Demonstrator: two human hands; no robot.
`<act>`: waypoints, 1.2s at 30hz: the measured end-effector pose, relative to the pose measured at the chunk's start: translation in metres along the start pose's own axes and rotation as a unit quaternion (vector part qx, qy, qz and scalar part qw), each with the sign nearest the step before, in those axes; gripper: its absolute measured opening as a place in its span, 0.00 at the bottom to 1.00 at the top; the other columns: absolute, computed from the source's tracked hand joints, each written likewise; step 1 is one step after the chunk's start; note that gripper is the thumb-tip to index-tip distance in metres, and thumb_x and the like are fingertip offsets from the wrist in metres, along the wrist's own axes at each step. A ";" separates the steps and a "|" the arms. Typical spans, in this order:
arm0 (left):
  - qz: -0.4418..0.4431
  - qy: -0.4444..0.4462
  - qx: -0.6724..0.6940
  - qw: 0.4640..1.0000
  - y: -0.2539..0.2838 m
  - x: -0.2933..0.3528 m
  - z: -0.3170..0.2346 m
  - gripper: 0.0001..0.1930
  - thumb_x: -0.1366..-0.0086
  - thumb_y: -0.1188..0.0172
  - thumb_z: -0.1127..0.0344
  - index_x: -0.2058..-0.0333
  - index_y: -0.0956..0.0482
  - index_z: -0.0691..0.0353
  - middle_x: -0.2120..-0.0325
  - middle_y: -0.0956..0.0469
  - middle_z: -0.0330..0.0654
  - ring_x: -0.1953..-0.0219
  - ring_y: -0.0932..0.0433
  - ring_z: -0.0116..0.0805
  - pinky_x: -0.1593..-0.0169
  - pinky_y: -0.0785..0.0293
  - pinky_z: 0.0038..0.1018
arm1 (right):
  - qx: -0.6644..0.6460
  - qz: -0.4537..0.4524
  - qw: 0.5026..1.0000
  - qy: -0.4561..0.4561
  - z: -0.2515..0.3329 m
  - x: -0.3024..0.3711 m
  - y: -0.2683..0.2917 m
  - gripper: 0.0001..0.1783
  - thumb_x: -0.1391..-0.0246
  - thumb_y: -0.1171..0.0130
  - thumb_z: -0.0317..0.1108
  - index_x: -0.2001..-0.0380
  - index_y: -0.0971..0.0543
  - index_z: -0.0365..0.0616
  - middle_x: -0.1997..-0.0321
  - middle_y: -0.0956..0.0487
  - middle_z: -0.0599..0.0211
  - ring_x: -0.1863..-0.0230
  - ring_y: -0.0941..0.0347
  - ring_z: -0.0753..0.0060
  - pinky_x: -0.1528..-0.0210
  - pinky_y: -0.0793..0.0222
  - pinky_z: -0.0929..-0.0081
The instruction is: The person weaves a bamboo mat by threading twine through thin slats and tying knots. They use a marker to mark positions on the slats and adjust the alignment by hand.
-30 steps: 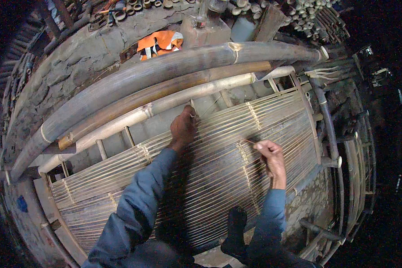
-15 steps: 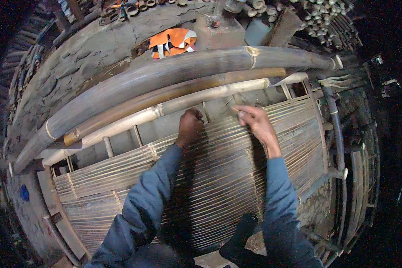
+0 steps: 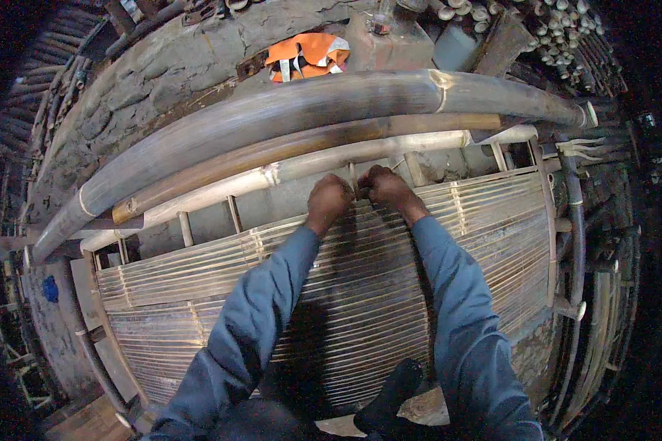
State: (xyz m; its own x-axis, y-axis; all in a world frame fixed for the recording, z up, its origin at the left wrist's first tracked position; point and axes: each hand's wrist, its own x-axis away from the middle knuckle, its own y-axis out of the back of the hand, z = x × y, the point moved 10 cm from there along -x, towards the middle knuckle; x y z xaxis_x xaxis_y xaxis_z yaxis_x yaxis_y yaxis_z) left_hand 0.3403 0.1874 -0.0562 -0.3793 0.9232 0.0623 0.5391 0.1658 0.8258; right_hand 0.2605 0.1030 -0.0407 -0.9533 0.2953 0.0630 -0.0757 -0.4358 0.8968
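A panel of thin bamboo slats (image 3: 368, 323) lies across a bamboo frame, crossed by several pale binding rows (image 3: 196, 323). My left hand (image 3: 329, 203) is closed, knuckles up, at the panel's far edge. Close beside it on the right, my right hand (image 3: 390, 192) is also closed, its fingers meeting near the left hand's at a short upright peg (image 3: 351, 173). Whatever the fingers pinch is too small or hidden to make out. Just beyond the hands runs a pale bamboo pole (image 3: 309, 166), part of the frame.
Behind the frame lie a brown bamboo pole (image 3: 272, 156) and a thick grey bamboo pole (image 3: 272, 117). Farther back, an orange and white cloth (image 3: 309, 53) rests by a stone ledge (image 3: 125, 121). Cut bamboo ends (image 3: 563, 33) are stacked at the far right. My dark-clad foot (image 3: 401, 382) is near the panel's lower edge.
My right hand has swung left and turned over, from apart with fingers pinched to close beside my left hand. The view has shifted slightly, so the frame appears farther right.
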 end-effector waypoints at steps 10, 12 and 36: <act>-0.027 0.110 0.712 0.693 0.040 0.035 0.019 0.08 0.32 0.39 0.71 0.59 0.16 0.69 0.65 0.16 0.41 0.72 0.22 0.25 0.68 0.22 0.24 | -0.809 -0.137 0.549 -0.162 0.011 0.041 0.020 0.34 0.46 0.35 0.36 0.36 0.33 0.47 0.56 0.17 0.52 0.70 0.22 0.65 0.70 0.25 0.75; -0.015 0.094 0.726 0.681 0.040 0.031 0.008 0.10 0.33 0.37 0.69 0.57 0.17 0.69 0.64 0.17 0.42 0.71 0.23 0.24 0.66 0.24 0.22 | -0.762 -0.135 0.624 -0.108 0.020 0.040 0.022 0.38 0.45 0.35 0.35 0.33 0.37 0.46 0.57 0.16 0.51 0.68 0.21 0.65 0.71 0.25 0.75; -0.026 0.005 0.309 0.951 0.053 0.030 -0.024 0.29 0.52 0.26 0.78 0.49 0.22 0.62 0.62 0.26 0.40 0.59 0.28 0.34 0.50 0.27 0.29 | -0.702 -0.106 0.689 -0.146 0.047 0.166 0.101 0.21 0.40 0.37 0.33 0.47 0.26 0.34 0.74 0.25 0.73 0.71 0.31 0.80 0.64 0.33 0.77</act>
State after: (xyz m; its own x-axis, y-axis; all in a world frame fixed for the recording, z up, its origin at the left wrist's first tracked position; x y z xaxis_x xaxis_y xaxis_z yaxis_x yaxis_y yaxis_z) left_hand 0.3395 0.2153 0.0034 -0.4231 0.9053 0.0378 0.8569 0.3862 0.3414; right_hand 0.1080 0.1482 0.0810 -0.7935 0.5476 0.2655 -0.6076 -0.6894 -0.3943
